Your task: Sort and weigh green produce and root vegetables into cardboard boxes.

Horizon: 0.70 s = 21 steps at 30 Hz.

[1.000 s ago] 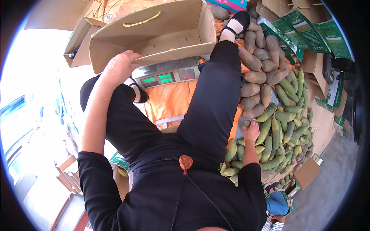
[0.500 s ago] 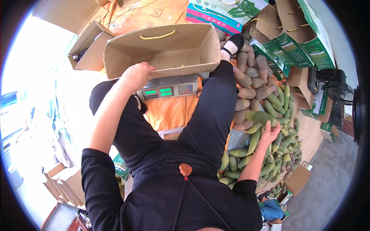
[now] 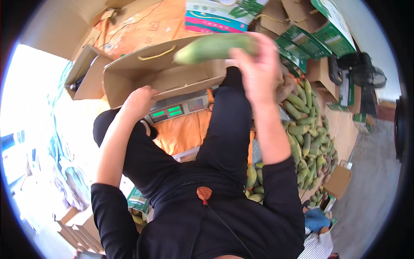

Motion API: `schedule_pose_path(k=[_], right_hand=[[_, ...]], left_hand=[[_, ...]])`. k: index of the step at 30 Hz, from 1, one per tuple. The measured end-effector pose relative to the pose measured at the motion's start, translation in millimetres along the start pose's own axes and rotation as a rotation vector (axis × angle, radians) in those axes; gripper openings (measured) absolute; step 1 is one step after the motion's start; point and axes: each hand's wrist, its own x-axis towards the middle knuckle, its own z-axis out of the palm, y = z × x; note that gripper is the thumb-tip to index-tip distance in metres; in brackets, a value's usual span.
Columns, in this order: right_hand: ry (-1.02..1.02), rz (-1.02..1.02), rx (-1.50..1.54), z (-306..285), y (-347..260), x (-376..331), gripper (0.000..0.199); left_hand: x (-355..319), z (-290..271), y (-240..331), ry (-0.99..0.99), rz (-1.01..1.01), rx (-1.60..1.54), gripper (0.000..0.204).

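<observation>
Right grip (image 3: 262,71) around one blurred green vegetable (image 3: 211,48), probably radish, left grip (image 3: 139,102) clasping one carton (image 3: 161,78), one scale (image 3: 183,106) beneath

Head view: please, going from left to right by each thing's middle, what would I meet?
Small open cardboard box, left hand, held green vegetable, right hand, heap of green vegetables, black fan.

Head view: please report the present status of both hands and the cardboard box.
Right hand holding long green vegetable. Left hand on near edge of open cardboard box. Vegetable partly hides box from view; no separate obstacle visible.
</observation>
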Motion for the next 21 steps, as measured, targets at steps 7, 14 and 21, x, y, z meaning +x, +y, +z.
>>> schedule_pose_path(k=[7, 14, 21], right_hand=[[-0.360, 0.271, -0.670, 72, 61, -14, 0.042], [-0.415, 0.116, -0.556, 22, 67, -11, 0.021], [0.082, 0.397, -0.581, -165, 75, -69, 0.024]], left_hand=[[1, -4, 3, -0.009, 0.013, -0.069, 0.021], [2, -4, 11, -0.036, -0.019, -0.102, 0.024], [8, -5, 17, -0.077, -0.040, -0.109, 0.027]])
